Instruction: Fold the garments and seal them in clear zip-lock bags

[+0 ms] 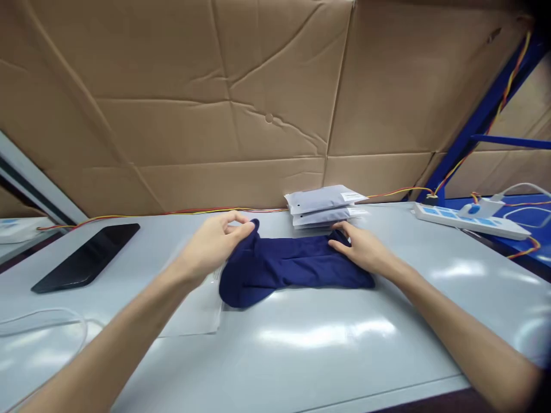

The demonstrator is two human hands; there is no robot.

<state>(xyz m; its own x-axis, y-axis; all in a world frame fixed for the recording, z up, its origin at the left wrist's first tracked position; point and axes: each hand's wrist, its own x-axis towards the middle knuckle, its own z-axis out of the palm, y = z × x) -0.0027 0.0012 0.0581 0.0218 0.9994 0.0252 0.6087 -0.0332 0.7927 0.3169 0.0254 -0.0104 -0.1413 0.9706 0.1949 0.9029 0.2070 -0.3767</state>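
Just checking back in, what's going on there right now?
A person's left hand and right hand are both on a folded navy-blue cloth garment. It lies on a pale grey table, partly over a clear plastic sleeve. Behind it sits a stack of grey packaged bags; a glossy black phone or tablet lies off to the left.

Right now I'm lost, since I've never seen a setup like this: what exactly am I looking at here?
There's no machine here. These are a person's own two bare hands, seen from one camera worn on their head, looking forward and down. The left hand has its fingers around the raised end of a soft navy fabric piece, and the right hand rests on its far side. It lies on a pale grey table, partly over a clear plastic sheet. Beyond it are stacked grey packets, a black tablet or phone and a white power strip.
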